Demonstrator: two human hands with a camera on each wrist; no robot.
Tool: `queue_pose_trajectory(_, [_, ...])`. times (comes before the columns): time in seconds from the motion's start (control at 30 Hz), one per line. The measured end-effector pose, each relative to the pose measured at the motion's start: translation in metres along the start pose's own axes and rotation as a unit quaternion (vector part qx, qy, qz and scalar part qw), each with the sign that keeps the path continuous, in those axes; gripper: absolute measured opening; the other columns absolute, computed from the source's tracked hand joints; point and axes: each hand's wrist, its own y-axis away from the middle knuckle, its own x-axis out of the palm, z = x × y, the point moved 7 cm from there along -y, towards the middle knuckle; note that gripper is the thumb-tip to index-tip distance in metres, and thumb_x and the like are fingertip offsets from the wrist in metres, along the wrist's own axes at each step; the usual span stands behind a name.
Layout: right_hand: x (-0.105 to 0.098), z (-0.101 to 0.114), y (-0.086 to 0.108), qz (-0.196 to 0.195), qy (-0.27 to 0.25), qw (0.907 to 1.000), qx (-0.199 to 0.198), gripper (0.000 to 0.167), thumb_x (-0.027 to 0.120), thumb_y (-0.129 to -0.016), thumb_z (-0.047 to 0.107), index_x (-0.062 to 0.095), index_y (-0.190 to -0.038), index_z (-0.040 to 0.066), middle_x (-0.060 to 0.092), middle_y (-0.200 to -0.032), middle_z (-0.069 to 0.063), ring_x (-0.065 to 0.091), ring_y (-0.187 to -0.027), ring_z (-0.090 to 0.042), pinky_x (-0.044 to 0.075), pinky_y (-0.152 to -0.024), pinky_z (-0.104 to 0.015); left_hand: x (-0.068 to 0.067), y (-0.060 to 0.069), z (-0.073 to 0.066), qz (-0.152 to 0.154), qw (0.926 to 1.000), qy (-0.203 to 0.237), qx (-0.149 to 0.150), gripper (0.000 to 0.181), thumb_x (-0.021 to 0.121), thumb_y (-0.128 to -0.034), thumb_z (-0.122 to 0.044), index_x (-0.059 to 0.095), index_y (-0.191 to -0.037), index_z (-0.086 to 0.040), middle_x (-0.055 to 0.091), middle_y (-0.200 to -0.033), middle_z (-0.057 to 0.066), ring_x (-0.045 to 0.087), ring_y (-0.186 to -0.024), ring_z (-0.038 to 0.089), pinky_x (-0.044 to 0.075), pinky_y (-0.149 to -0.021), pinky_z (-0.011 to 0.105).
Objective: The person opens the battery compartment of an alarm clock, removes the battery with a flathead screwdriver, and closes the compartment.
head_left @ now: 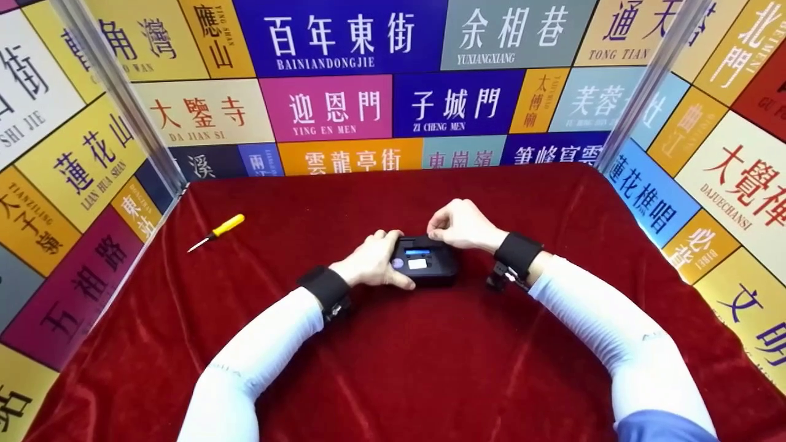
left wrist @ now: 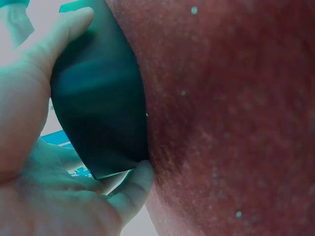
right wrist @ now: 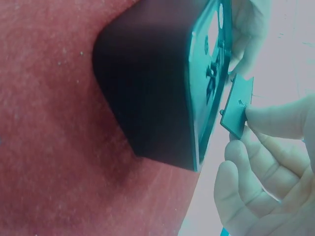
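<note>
A small black device [head_left: 439, 273] lies on the red cloth, its labelled face up. A blue battery-like strip [head_left: 417, 252] shows in a slot in that face, beside a white label [head_left: 417, 264]. My left hand [head_left: 371, 261] grips the device by its left side, thumb at the near edge and fingers at the far one. Above the far right corner, my right hand [head_left: 462, 224] pinches a small flat black cover [right wrist: 238, 105] between thumb and fingers. The right wrist view shows this cover tilted close to the open face, with small tabs on its edge.
A screwdriver [head_left: 224, 227] with a yellow handle lies on the cloth at the left. Red cloth [head_left: 393, 368] covers the table. Panels with street-name signs [head_left: 331, 104] stand at the back and both sides, with clear posts at the corners.
</note>
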Motion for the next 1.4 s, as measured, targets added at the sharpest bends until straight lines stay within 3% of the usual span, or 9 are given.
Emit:
queue_pose_trajectory(0.23, [-0.01, -0.006, 0.005, -0.005, -0.002, 0.9999, 0.011, 0.008, 0.081, -0.093, 0.014, 0.088, -0.093, 0.011, 0.085, -0.087, -0.006, 0.07, -0.08, -0.017, 0.052, -0.077, -0.031, 0.002, -0.001, 0.003, 0.003, 1.0, 0.002, -0.004, 0.113, 0.104, -0.0739, -0.048, 0.047, -0.161, -0.004, 0.06, -0.143, 0.027, 0.061, -0.133, 0.047, 0.054, -0.118, 0.056])
queue_pose_trajectory(1.4, [-0.046, -0.054, 0.036, -0.044, -0.021, 0.995, 0.087, 0.014, 0.075, -0.095, 0.009, 0.088, -0.092, 0.009, 0.085, -0.087, -0.009, 0.062, -0.072, -0.009, 0.046, -0.069, -0.024, 0.002, -0.001, 0.003, 0.002, 1.0, 0.008, -0.002, 0.113, 0.102, -0.0739, -0.049, 0.047, -0.162, -0.005, 0.06, -0.144, 0.027, 0.06, -0.134, 0.045, 0.054, -0.118, 0.054])
